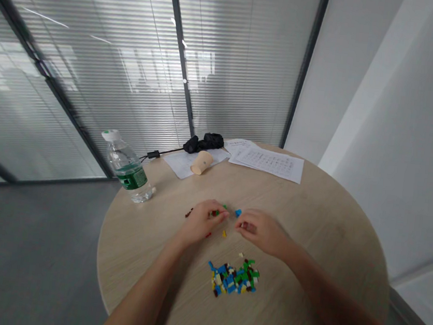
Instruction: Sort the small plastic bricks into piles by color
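Loosely heaped on the round pale-wood table (pixel 129 241): small multicoloured plastic bricks (pixel 231 280), likely light, stiff and slick; best pinched by opposite sides. At eleven o'clock from there, curled left hand (pixel 202 220); at one, bent right hand (pixel 264 231), near but apart. Whether clamped on any brick, too small to tell. Farther, at ten, clear green-labelled plastic bottle (pixel 128 171).

On a round bench (pixel 140 250), the person's left hand (pixel 205 220) curls by a green piece (pixel 224 206), the right hand (pixel 265 233) beside a blue piece (pixel 238 213). Nearer lies a multicoloured brick pile (pixel 231 280); farther back, a bottle (pixel 126 168), cup (pixel 201 163) and printed sheets (pixel 273 163).
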A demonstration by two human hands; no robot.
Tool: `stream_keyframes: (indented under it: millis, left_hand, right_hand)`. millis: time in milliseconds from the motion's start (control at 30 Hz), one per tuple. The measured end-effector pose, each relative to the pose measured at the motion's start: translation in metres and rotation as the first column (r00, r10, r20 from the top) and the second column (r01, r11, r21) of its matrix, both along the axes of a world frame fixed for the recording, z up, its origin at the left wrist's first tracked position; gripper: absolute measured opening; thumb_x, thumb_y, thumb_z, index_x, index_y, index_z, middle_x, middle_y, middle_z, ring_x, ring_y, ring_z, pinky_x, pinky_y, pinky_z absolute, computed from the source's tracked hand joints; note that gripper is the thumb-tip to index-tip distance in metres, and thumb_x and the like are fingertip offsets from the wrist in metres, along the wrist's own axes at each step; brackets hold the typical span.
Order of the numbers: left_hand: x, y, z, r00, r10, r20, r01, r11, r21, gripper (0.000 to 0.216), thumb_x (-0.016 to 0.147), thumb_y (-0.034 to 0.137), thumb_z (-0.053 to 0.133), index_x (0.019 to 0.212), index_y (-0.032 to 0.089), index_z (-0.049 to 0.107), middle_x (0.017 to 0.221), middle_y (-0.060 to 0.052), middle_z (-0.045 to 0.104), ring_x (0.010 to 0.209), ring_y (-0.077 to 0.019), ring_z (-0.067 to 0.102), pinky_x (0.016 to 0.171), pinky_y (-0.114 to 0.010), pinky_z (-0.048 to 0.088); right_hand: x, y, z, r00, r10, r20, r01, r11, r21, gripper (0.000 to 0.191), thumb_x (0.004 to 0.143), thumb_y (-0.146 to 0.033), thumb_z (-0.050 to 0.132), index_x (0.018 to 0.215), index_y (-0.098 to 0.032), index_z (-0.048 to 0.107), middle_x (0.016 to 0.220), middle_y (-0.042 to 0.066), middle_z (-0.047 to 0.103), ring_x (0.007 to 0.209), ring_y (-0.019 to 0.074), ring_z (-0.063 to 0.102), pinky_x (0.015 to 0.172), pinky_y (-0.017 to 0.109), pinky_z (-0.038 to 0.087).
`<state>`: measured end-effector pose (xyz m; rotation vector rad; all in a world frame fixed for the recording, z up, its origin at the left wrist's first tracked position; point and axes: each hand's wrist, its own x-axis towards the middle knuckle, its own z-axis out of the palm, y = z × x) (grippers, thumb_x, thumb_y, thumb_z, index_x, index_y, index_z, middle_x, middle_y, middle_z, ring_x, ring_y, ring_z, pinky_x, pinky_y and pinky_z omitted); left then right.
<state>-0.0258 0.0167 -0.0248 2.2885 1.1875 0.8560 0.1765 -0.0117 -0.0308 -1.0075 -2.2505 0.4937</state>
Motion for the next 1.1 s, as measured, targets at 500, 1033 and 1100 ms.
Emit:
stream_keyframes:
  millis: [500, 1033, 1100]
  left_hand:
    - [0.018, -0.012, 0.001, 0.986, -0.12, 0.118, 0.143, 0.967, -0.213, 0.032, 0.084, 0.04, 0.052, 0.073, 0.015, 0.068, 0.077, -0.004, 0.065, 0.072, -0.0143, 0.057, 0.068, -0.024, 0.044]
    - [-0.027, 0.002, 0.014, 0.928, 0.214, -0.306, -0.174, 0.973, 0.153, 0.014, 0.081, 0.025, 0.057, 0.077, 0.019, 0.069, 0.079, -0.004, 0.065, 0.079, -0.0178, 0.056, 0.071, -0.027, 0.042]
    - [-0.041, 0.006, 0.016, 0.862, 0.33, -0.385, -0.279, 0.942, 0.185, 0.013, 0.079, 0.023, 0.056, 0.076, 0.019, 0.069, 0.082, -0.005, 0.066, 0.081, -0.0193, 0.057, 0.072, -0.028, 0.042]
  right_hand:
    - [-0.001, 0.0, -0.002, 0.997, -0.059, -0.059, 0.065, 0.993, 0.101, 0.018, 0.084, -0.023, 0.057, 0.101, -0.019, 0.06, 0.084, 0.004, 0.063, 0.071, 0.014, 0.056, 0.068, 0.027, 0.045]
    - [0.006, 0.004, -0.001, 0.996, -0.062, -0.064, 0.068, 0.992, 0.103, 0.024, 0.08, -0.014, 0.056, 0.103, -0.019, 0.061, 0.084, 0.003, 0.063, 0.067, 0.0119, 0.055, 0.066, 0.024, 0.046]
    - [0.006, 0.004, -0.001, 0.997, -0.06, -0.056, 0.065, 0.994, 0.085, 0.024, 0.079, -0.013, 0.056, 0.102, -0.018, 0.061, 0.085, 0.003, 0.064, 0.066, 0.0115, 0.055, 0.066, 0.024, 0.045]
